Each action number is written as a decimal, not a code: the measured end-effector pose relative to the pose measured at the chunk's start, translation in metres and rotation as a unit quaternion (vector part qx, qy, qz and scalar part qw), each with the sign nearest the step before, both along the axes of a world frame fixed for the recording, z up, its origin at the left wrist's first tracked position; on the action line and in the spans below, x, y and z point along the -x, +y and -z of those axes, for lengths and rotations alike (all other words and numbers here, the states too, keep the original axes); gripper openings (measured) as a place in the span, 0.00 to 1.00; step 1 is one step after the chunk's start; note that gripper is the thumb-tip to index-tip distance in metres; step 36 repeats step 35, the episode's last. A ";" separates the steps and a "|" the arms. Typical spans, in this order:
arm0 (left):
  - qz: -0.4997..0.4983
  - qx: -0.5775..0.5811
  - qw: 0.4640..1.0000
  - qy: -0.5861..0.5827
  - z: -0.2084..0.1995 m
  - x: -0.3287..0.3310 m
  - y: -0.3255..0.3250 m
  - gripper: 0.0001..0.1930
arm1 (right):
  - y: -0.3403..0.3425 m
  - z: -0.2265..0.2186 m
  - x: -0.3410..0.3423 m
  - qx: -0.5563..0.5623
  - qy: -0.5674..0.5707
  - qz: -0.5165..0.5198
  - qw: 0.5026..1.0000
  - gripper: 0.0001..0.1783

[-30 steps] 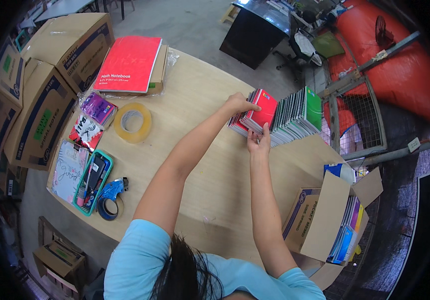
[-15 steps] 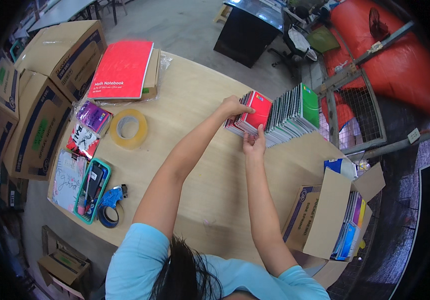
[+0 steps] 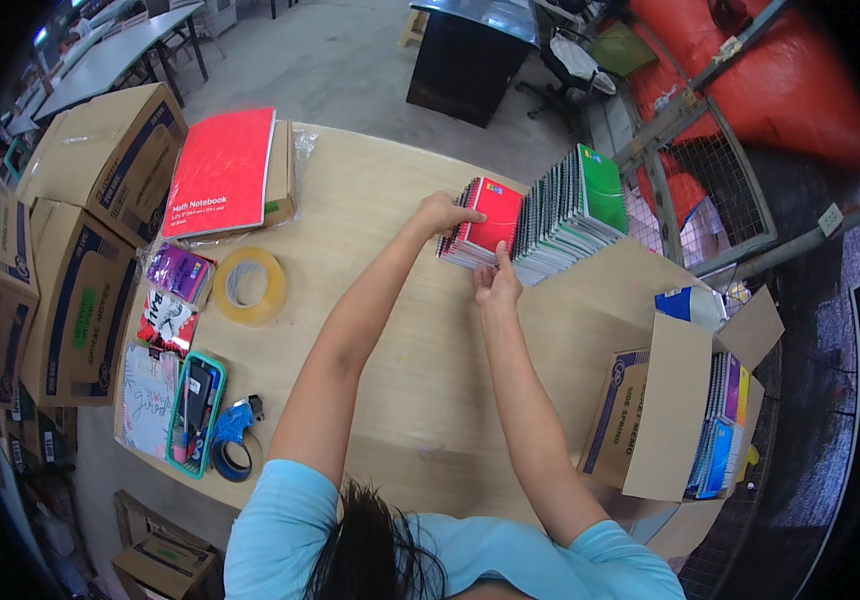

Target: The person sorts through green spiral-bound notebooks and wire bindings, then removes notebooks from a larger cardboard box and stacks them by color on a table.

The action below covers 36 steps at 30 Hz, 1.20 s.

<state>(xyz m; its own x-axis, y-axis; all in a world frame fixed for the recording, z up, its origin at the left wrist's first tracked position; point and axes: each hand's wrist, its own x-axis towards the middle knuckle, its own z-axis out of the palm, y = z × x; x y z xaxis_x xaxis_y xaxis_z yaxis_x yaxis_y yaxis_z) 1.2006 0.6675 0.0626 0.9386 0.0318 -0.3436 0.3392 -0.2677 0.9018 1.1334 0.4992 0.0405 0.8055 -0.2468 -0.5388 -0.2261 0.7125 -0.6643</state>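
Small red spiral notebooks (image 3: 496,214) stand in a row at the far right part of the table. My left hand (image 3: 446,213) grips them at their left side, its thumb over the front red cover. At their near lower edge, my right hand (image 3: 497,280) has its fingers closed against the red notebooks, thumb up on the cover. Touching them on the right is a longer row of green spiral notebooks (image 3: 605,195), leaning, with their wire bindings upward. The fingers behind the red notebooks are partly hidden.
A large red notebook (image 3: 220,170) lies on a packet at the table's far left. Clear tape (image 3: 249,286), a green basket (image 3: 196,415) of pens and a blue tape dispenser (image 3: 233,435) lie nearer. Cartons (image 3: 115,150) flank the left; an opened carton (image 3: 665,410) holds notebooks at right.
The whole view has shifted a little as my head moved. Both hands keep hold of the red notebooks, which stay against the green row.
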 end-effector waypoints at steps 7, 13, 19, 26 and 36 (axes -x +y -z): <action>-0.061 0.059 0.994 -0.065 0.010 -0.001 0.017 0.45 | -0.009 0.015 0.024 0.142 0.013 -0.098 0.985 0.43; -0.025 0.142 0.959 -0.246 0.068 -0.037 -0.007 0.45 | -0.008 0.042 0.013 0.128 -0.120 -0.129 0.976 0.55; -0.040 0.192 0.959 -0.207 0.106 -0.058 -0.027 0.42 | -0.005 0.046 0.000 0.072 -0.160 -0.101 0.979 0.56; -0.078 0.288 0.941 -0.159 0.113 -0.053 -0.042 0.40 | -0.011 0.046 0.001 0.079 -0.172 -0.123 0.974 0.58; -0.105 0.339 0.917 -0.184 0.137 -0.067 -0.026 0.39 | 0.003 0.040 -0.001 0.081 -0.193 -0.172 0.963 0.59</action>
